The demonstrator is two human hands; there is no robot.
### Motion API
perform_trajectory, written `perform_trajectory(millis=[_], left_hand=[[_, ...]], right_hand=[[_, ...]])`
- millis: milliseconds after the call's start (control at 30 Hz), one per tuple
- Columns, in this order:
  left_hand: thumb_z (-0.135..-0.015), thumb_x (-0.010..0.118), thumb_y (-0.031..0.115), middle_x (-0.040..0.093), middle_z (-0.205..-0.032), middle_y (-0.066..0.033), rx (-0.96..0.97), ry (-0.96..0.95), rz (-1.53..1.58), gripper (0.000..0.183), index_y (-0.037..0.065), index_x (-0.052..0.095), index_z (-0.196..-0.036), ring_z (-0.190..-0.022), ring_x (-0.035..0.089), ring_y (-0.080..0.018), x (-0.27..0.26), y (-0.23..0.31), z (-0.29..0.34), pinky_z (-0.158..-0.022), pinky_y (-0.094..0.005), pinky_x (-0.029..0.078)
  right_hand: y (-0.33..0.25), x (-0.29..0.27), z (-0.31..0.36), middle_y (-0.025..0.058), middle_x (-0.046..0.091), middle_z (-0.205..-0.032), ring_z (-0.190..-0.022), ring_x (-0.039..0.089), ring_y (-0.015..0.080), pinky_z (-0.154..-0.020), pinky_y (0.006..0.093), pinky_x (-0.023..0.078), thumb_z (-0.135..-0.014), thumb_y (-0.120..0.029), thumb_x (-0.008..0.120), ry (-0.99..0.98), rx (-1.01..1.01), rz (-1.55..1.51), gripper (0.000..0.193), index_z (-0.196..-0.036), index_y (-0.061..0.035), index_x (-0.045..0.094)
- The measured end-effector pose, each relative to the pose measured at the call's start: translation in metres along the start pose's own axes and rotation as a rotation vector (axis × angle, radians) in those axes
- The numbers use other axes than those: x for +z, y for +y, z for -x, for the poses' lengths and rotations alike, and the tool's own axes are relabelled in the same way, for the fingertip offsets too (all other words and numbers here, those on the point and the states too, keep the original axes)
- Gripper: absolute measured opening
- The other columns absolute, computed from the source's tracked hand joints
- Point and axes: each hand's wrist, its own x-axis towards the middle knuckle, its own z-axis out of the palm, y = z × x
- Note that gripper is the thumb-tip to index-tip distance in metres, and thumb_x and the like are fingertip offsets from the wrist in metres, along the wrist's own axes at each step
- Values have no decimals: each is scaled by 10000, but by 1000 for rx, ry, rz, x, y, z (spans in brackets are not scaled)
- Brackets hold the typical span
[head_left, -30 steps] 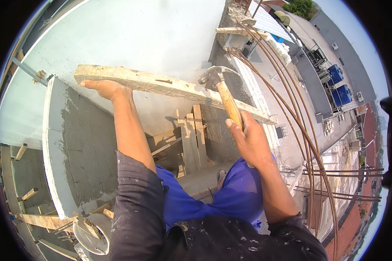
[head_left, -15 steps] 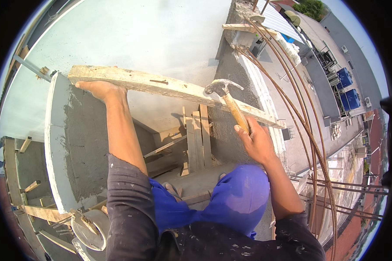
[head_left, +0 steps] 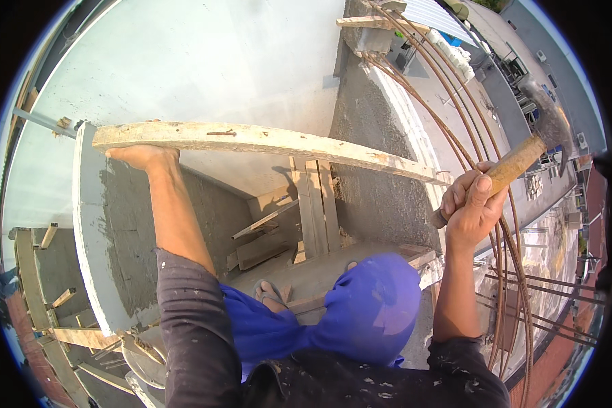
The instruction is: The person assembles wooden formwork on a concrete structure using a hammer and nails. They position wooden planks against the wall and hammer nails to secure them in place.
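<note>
Right hand (head_left: pixel 470 207): fingers wrapped round a wooden-handled metal claw hammer (head_left: pixel 517 164). Left hand (head_left: pixel 148 157) grips a long pale wooden plank (head_left: pixel 279 141), fingers mostly behind it. Whitish round bucket (head_left: pixel 137 368), contents unclear.

Building site: bare rebar (head_left: pixel 525 319), half-plastered wall (head_left: pixel 126 238), upright planks (head_left: pixel 313 211)

Pale smooth wall (head_left: pixel 238 68): ahead. Rough grey wall (head_left: pixel 367 109): right. White-edged partition (head_left: pixel 126 238): left. Grey building (head_left: pixel 564 75): far right. Lighting: bright daylight.

cream beam (head_left: pixel 272 140), tan hammer handle (head_left: pixel 515 164), blue trousers (head_left: pixel 374 306), white-flecked black shirt (head_left: pixel 340 377)
</note>
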Motion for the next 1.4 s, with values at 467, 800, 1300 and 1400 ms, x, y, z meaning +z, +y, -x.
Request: perform_trajectory(millis=[467, 800, 1300, 1400], left_hand=[[-1006, 5, 707, 365, -1511, -248, -37, -6, 11, 866, 142, 182, -1639, -1329, 513, -353, -11, -1, -7, -1075, -544, 497], [-997, 6, 738, 509, -1183, -199, -66, 42, 25, 884, 111, 320, -1535, -1032, 597, -311, -22, -12, -15, -940, -572, 537], [-989, 31, 751, 477, -1224, -196, -114, 61, -35, 879, 123, 351, -1514, -1097, 562, -320, -19, -18, -7, -1001, -588, 491], [-980, 47, 769, 474, -1200, -192, -236, 141, 65, 878, 87, 439, -1370, -1129, 540, -333, -20, -25, -7, -1011, -602, 474]], right_hand=[[74, 1, 49, 272, 674, -756, -721, 666, 519, -664, 536, 522, -1031, -317, 616, -202, 275, 528, 338, -1117, -7, 511], [60, -41, 41, 90, 621, -670, -572, 625, 198, -534, 340, 481, -1058, -256, 611, -12, 201, 301, 266, -1101, -20, 497], [102, -48, 81, 300, 672, -778, -773, 659, 545, -660, 568, 510, -1057, -338, 568, -312, 356, 875, 335, -1057, -12, 495], [119, -54, 94, 291, 672, -779, -794, 666, 528, -677, 546, 513, -1018, -372, 633, -345, 560, 809, 374, -1020, -10, 536]])
